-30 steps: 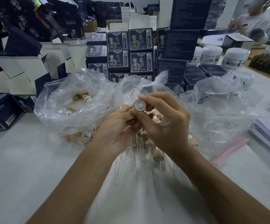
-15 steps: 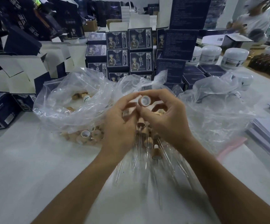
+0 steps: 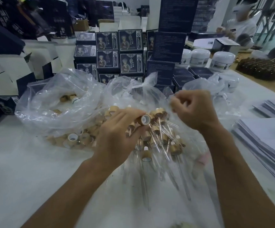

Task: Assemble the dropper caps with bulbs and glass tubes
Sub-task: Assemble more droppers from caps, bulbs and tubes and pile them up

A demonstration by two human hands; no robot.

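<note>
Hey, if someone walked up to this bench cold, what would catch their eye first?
Most likely the heap of bamboo dropper caps with glass tubes spilling from the clear plastic bags at the centre of the white table. Right over it, the left hand grips a single bamboo cap, while the right hand is curled just right of it. Behind them rises a wall of dark blue printed boxes.

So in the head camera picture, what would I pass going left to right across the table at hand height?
Clear plastic bag → loose bamboo caps → left hand holding a bamboo dropper cap → assembled droppers → right hand, fingers curled → stack of paper sheets.
</note>
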